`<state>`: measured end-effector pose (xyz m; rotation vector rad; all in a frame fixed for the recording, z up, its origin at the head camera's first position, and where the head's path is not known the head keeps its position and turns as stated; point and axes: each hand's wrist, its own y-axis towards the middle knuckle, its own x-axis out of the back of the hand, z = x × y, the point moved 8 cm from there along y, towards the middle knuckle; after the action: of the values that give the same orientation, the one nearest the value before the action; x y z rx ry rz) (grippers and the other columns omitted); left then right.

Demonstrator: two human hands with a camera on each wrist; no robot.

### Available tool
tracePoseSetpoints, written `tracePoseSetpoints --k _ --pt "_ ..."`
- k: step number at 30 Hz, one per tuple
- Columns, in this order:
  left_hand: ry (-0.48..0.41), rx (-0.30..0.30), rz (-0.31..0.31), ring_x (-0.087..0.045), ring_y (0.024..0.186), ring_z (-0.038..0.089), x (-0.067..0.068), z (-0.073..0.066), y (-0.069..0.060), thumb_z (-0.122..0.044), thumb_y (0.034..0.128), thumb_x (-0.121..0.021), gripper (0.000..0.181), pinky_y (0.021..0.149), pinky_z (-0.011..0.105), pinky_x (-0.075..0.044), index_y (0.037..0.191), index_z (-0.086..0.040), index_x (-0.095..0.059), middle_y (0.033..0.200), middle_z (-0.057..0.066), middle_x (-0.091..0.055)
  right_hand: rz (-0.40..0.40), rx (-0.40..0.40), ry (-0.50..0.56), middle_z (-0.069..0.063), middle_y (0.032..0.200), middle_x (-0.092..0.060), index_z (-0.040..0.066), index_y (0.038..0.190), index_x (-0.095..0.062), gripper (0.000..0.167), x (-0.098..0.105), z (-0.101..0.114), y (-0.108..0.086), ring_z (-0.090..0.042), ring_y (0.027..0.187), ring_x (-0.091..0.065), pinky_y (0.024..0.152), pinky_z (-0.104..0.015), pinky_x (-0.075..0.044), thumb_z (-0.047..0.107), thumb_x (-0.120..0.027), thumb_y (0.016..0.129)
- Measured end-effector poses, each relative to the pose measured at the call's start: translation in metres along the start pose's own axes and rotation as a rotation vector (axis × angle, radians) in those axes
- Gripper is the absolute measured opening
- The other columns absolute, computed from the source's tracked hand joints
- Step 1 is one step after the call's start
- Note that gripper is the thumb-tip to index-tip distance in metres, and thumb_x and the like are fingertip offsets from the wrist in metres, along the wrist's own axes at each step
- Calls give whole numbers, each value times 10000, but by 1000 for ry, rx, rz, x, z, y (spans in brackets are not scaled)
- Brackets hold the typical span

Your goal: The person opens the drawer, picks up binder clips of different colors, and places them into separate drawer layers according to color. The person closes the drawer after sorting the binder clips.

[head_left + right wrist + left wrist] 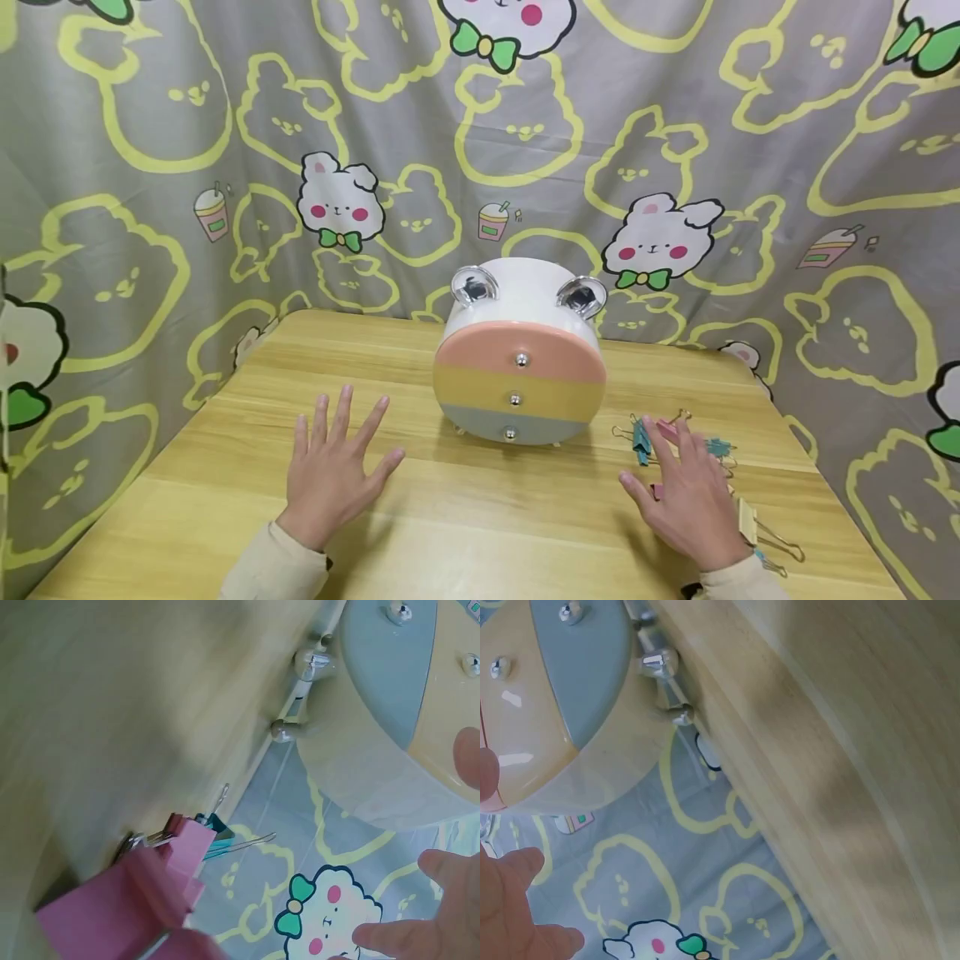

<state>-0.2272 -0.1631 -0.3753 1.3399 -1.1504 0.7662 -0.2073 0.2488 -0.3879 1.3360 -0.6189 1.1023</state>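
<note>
The left hand (330, 475) was spread, palm down, over the wooden table (487, 517), its fingers fanned apart and pointing toward the curtain (405, 108), with nothing in its grasp; a pale sleeve (273, 567) covered the wrist behind it. Farther out, between the two hands and apart from both, stood the oval drawer box (517, 382) — white body, a front banded pink, yellow and grey-blue from top to bottom, with a silver knob (515, 400) on the yellow band and one on each of the others. Two silver cups (474, 286) stuck up from its top like eyes. Next came the right hand (693, 504), its fingers also spread and pinching nothing, above a scatter of binder clips. A teal clip (641, 440) lay just beyond its fingertips, on the side toward the box, and a pink clip (670, 431) lay partly hidden behind the fingers. Another teal clip (717, 448) showed past its outer side, while a yellow clip (747, 521) lay beside that hand near the wrist — whether the hand touched any, I could not tell.
</note>
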Motion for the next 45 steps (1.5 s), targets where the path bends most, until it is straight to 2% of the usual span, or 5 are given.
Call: tracePoseSetpoints --k 7,18,25,36,45 --pt "-42 -63 -21 -183 1377 523 1 -2 4 -599 939 -480 663 1064 666 -155 1502 -265 -377 1544 269 -199 11 18 187 -317 1386 -396 122 1524 -290 840 5 9 7 -530 1222 -398 822 -713 -379 344 -745 854" --pt "-583 -202 236 -166 1350 564 -10 -18 25 -373 1046 -400 623 942 762 -238 1573 -208 -112 1567 276 25 -16 58 715 -84 1096 -623 116 1498 -314 727 12 25 23 -126 892 -632 761 -318 -523 -9 -680 882" --pt "-835 -371 269 -29 1443 380 2 -27 51 -267 1077 -325 591 1089 636 -117 1569 -145 -23 1603 161 -14 57 112 914 -169 1128 -586 102 1504 -277 685 9 46 38 -148 916 -634 743 -292 -521 -16 -621 924" --pt "-888 -464 163 35 1461 311 37 -51 102 -542 1016 -316 695 1083 654 -84 1570 -171 -121 1613 106 -18 110 161 918 -171 1105 -628 170 1479 -330 665 10 78 71 -183 865 -643 737 -324 -534 41 -658 915" --pt "-853 -461 192 44 1448 375 45 -64 116 -741 896 -312 876 1039 716 -87 1560 -180 -202 1602 149 46 183 198 1011 -202 1118 -598 170 1481 -324 670 -2 105 83 -237 873 -631 752 -342 -535 48 -661 915"
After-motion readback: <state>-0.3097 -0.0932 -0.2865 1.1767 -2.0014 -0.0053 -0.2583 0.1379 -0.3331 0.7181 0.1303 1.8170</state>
